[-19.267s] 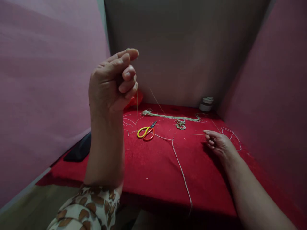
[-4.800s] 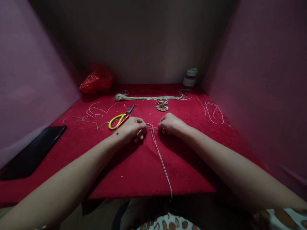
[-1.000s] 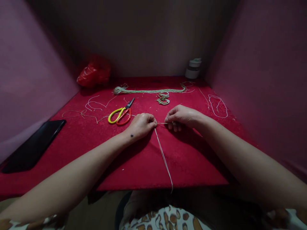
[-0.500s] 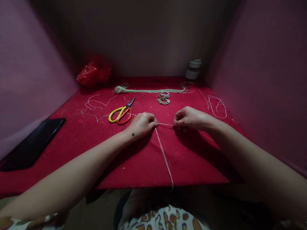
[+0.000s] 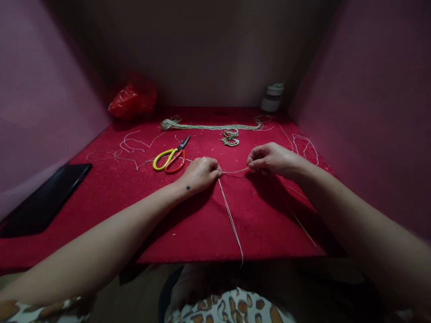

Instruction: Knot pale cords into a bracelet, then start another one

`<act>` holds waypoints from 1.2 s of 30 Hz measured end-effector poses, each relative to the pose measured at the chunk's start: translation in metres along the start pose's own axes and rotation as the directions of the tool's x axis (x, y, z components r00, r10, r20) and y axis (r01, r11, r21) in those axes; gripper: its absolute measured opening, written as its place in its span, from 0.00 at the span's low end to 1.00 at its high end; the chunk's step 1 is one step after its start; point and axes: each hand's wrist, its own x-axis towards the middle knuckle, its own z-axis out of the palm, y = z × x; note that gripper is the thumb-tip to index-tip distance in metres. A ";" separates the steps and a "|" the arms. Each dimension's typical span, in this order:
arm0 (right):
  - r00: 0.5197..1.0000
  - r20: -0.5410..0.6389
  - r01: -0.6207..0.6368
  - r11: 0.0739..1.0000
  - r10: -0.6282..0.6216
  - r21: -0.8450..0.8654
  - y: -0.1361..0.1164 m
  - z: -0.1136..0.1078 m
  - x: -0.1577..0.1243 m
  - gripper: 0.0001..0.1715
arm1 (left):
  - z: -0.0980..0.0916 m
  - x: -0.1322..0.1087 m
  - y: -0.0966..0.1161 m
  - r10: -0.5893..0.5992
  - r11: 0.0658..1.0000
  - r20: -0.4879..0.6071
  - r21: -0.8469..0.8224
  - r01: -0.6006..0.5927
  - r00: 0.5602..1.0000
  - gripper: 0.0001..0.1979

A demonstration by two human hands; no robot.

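Thin pale cords (image 5: 230, 213) run from the fingertips of my left hand (image 5: 204, 172) down toward the table's front edge. That hand is closed in a pinch around them, just right of the scissors. Between my two hands a single light strand (image 5: 235, 171) stretches, slightly slack. My right hand (image 5: 266, 159) pinches its other end, with the fingers raised a little off the red cloth. Another thin strand (image 5: 303, 228) trails below the right forearm toward the front edge. Whatever knot lies under my left fingertips is hidden.
Scissors (image 5: 170, 159) with yellow and red handles lie left of my hands. Behind are a cord bundle (image 5: 212, 127) and small braided loops (image 5: 230, 138). A black phone-like slab (image 5: 47, 199), red plastic bag (image 5: 133, 101), white-lidded container (image 5: 272, 98) and loose threads (image 5: 129, 142) surround them.
My right hand has moved slightly up and to the right, drawing its strand farther from the left hand. A thread now shows below the right forearm. My left hand stays put.
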 end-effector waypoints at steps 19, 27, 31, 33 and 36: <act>0.909 -0.387 0.152 0.987 -0.156 -0.042 -0.030 -0.080 0.014 0.10 | 0.001 0.000 -0.001 -0.009 1.000 -0.001 0.030 0.009 1.000 0.09; 0.896 -0.267 0.085 0.727 -0.355 -0.681 -0.020 0.015 0.010 0.09 | 0.002 0.000 -0.002 0.010 0.999 -0.012 0.037 -0.010 1.000 0.09; 0.943 -0.125 0.178 0.786 -0.308 -0.592 -0.018 0.060 0.010 0.10 | 0.003 0.000 -0.002 0.007 0.998 -0.027 0.059 -0.005 1.000 0.10; 0.939 -0.152 0.155 0.773 -0.309 -0.616 -0.016 0.071 0.013 0.11 | 0.003 0.000 -0.002 0.007 0.998 -0.032 0.069 -0.005 0.999 0.10; 0.938 -0.196 0.100 0.761 -0.288 -0.641 -0.013 0.077 0.018 0.12 | 0.003 0.000 -0.002 0.010 0.997 -0.038 0.076 -0.007 0.999 0.11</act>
